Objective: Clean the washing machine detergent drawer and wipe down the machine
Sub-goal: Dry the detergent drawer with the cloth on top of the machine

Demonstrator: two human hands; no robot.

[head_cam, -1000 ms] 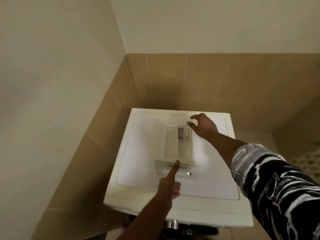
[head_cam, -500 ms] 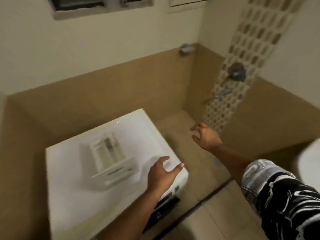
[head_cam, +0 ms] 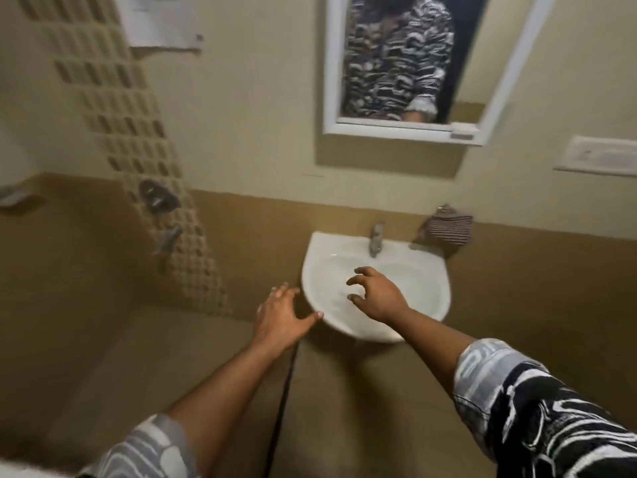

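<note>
White sink [head_cam: 427, 265] ahead, left hand [head_cam: 279, 319] beside its rim and right hand [head_cam: 377, 294] over the bowl, both spread and empty. Drawer and washing machine are out of view. Sensibly, wet the striped cloth [head_cam: 448, 227] under the tap [head_cam: 376, 239] first.

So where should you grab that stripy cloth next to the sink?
Probably pinch the striped cloth at its bunched middle, right hand coming from the front. It hangs against the wall right of the tap, gathered at its top, so only its front is free.
</note>
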